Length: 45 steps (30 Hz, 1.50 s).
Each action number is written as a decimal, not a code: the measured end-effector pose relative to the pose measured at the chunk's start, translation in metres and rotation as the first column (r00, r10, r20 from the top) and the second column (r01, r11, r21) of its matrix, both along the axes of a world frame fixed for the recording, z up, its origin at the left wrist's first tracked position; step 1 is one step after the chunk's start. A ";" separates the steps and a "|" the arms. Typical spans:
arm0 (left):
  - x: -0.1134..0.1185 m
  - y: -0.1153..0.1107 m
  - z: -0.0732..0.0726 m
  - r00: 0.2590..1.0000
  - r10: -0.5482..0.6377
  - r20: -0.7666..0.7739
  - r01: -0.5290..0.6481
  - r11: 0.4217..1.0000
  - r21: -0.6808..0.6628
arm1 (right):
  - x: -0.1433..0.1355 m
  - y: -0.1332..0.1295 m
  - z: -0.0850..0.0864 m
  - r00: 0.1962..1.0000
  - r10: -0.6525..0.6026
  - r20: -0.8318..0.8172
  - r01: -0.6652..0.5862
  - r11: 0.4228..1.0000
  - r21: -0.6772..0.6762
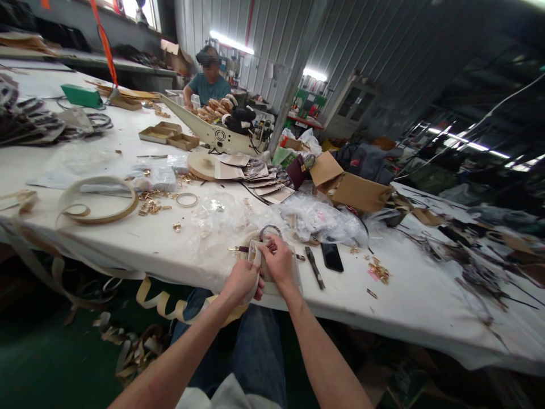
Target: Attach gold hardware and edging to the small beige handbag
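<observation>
A small pale bag piece (293, 278) lies at the table's front edge, with a dark curved handle (271, 229) above it. A dark strap with a gold end (239, 249) sticks out on its left, and a short dark tab (300, 258) on its right. My left hand (243, 282) is closed round the bag piece's left edge, fingers curled under. At the top edge, the fingers of my right hand (277, 262) are bent in a pinch against the same piece. Whether a smaller part sits between those fingertips is hidden.
Right of my hands lie a dark hand tool (314, 268), a phone (332, 257) and gold hardware (378, 271). Clear plastic bags (321, 218), a tape coil (102, 216) and a cardboard box (360, 192) stand further off. A cream machine (208, 132) is before a seated person (212, 82).
</observation>
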<state>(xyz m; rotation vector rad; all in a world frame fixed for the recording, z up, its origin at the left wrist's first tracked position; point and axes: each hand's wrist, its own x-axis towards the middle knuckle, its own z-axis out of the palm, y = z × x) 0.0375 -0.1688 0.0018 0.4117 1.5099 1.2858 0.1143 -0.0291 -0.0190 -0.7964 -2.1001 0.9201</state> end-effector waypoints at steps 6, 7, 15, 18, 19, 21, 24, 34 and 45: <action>0.002 -0.001 0.003 1.000 -0.012 0.019 0.012 1.000 -0.001 | 0.009 0.014 0.006 0.964 0.219 0.153 -0.237 0.964 0.116; 0.002 -0.001 0.003 1.000 -0.011 0.016 0.011 1.000 -0.002 | 0.010 0.017 0.007 0.954 0.239 0.180 -0.261 0.959 0.113; 0.018 -0.002 0.023 0.997 0.015 -0.074 -0.014 1.000 0.017 | 0.000 0.019 0.012 0.897 0.275 0.347 -0.345 0.925 0.160; 0.049 -0.010 0.057 0.984 -0.155 -0.092 0.162 0.984 0.073 | -0.004 0.018 0.015 0.909 0.260 0.325 -0.312 0.943 0.119; 0.059 -0.014 0.069 0.971 -0.213 -0.109 0.224 0.969 0.102 | -0.004 0.018 0.017 0.920 0.269 0.284 -0.301 0.951 0.074; 0.067 -0.020 0.088 0.962 -0.230 -0.146 0.253 0.953 0.165 | 0.000 0.020 0.025 0.947 0.281 0.155 -0.275 0.959 -0.062; 0.050 -0.026 0.097 0.982 -0.079 -0.170 0.111 0.976 0.188 | 0.018 0.022 0.036 0.972 0.233 -0.017 -0.230 0.945 -0.231; 0.033 -0.020 0.060 0.980 -0.108 -0.166 0.119 0.991 0.056 | 0.085 0.007 0.072 0.973 0.123 -0.197 -0.226 0.704 -0.673; 0.059 0.006 0.036 0.975 -0.106 -0.197 0.114 0.993 0.032 | 0.101 0.015 0.053 1.000 -0.011 0.006 0.012 0.943 -0.333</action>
